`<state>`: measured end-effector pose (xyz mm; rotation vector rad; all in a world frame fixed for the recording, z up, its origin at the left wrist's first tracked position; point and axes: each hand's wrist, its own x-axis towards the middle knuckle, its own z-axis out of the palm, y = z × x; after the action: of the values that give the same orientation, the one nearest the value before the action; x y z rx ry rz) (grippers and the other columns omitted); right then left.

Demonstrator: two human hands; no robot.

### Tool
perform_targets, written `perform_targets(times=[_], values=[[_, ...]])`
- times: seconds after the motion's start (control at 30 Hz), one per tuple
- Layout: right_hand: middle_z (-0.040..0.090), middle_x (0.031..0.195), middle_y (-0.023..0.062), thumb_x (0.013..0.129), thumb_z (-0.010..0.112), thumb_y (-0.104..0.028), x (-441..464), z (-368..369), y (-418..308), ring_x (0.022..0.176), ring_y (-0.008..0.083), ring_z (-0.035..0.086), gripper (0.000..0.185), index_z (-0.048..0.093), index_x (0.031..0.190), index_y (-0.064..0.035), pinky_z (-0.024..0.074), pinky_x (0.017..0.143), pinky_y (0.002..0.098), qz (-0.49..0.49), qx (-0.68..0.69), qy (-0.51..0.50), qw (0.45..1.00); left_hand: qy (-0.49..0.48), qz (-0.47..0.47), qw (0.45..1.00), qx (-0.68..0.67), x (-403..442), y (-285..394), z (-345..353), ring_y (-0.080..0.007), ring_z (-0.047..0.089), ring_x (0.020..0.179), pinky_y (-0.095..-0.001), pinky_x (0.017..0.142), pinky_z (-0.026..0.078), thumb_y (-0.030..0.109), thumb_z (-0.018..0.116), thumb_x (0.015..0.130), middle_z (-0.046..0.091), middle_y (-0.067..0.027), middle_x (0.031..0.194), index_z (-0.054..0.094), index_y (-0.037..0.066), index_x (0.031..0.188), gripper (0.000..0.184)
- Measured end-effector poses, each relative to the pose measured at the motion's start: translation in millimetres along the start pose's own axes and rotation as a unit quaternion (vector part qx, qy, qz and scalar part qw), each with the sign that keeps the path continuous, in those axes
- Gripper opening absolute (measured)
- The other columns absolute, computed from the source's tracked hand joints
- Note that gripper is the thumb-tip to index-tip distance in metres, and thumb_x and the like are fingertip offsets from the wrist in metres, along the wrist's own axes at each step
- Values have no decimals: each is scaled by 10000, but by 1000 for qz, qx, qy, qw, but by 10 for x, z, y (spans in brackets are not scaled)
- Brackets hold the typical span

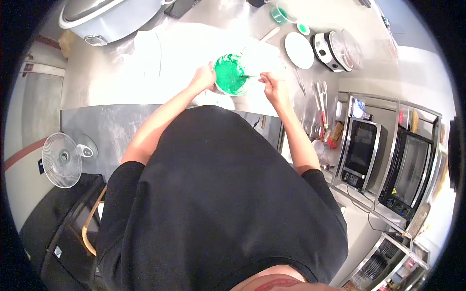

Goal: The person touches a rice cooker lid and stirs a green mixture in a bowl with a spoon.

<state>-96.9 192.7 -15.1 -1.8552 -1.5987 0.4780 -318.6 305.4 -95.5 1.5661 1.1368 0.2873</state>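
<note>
A round bowl (238, 92) stands on the white-covered worktop, its inside smeared with a bright green mixture (227, 76). At the bowl's left side, my left hand (205, 78) is closed on the rim. My right hand (274, 88) grips the thin handle of a utensil (252, 76), whose tip dips into the green mixture. What shape that tip has is hidden. Behind the bowl lies a light-handled tool (270, 34). To the right of it is a white oval plate (299, 50).
A large slow cooker (109, 22) stands back left. Back right are a clear cup with green residue (279, 16), a small green-filled dish (303, 28) and a black-and-white appliance (327, 51). Tongs (322, 99) lie at right, near a rack with a microwave (360, 151). A fan (62, 156) is at left.
</note>
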Motion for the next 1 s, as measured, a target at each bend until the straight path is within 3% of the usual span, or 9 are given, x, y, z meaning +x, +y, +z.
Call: perform_targets(times=[0.17,0.2,0.27,0.33,0.53,0.63,0.73,0.87,1.0], values=[[689,813,162,908,551,-2,69,142,-93,776,232,716,108,655,929,14,541,656,311,-216,-117,113,963,6,10,999,-31,-87,49,9,-235,663,539,-359,595,565,114,422,908,656,-194,680,344,-86,1380,519],[689,813,162,908,551,-2,28,168,-32,776,232,716,108,655,929,14,541,656,311,-222,-115,111,962,7,0,999,-40,-83,49,21,-235,662,538,-360,597,565,108,417,909,658,-193,681,346,-82,1383,516],[682,856,173,868,546,7,-153,167,54,836,286,688,147,624,991,-16,530,753,368,3,-45,58,997,12,-13,999,-50,-65,42,-17,-236,662,536,-361,598,565,101,412,910,659,-193,682,348,-79,1386,513],[685,878,162,867,537,12,-126,55,-173,851,300,683,161,632,990,-25,526,764,375,57,-30,45,997,2,5,1000,-16,-88,55,-12,-230,664,541,-358,602,564,96,416,911,664,-198,699,360,-83,1379,505],[689,904,115,784,546,57,474,39,-372,903,289,663,274,664,1011,-41,518,805,356,-185,-19,-67,980,8,34,998,60,31,81,-47,-316,675,620,-432,668,555,79,424,903,663,-221,725,458,-29,1317,430],[687,914,114,758,545,76,708,-20,-403,897,288,660,285,663,990,-40,517,813,350,-216,-1,-137,967,73,133,969,197,216,-17,-3,-379,664,802,-480,756,530,61,447,879,658,-249,834,530,13,1222,357],[691,906,109,741,520,106,852,-138,-333,902,274,663,307,663,967,-45,520,813,345,-245,-32,-161,955,71,133,966,212,299,28,-18,-428,637,860,-502,773,507,57,452,858,639,-285,895,530,31,1276,426],[704,880,87,724,521,98,764,-220,1,850,251,679,313,677,943,-63,530,779,334,-179,-94,-149,968,70,153,957,237,401,30,-69,-419,645,862,-497,762,512,39,461,826,644,-277,896,538,41,1269,450],[708,903,67,740,567,49,825,-168,-138,824,236,680,260,694,931,-74,530,757,315,-221,-66,-102,968,37,111,967,227,355,84,-69,-417,642,886,-498,778,506,20,461,803,643,-275,923,546,55,1260,466]])
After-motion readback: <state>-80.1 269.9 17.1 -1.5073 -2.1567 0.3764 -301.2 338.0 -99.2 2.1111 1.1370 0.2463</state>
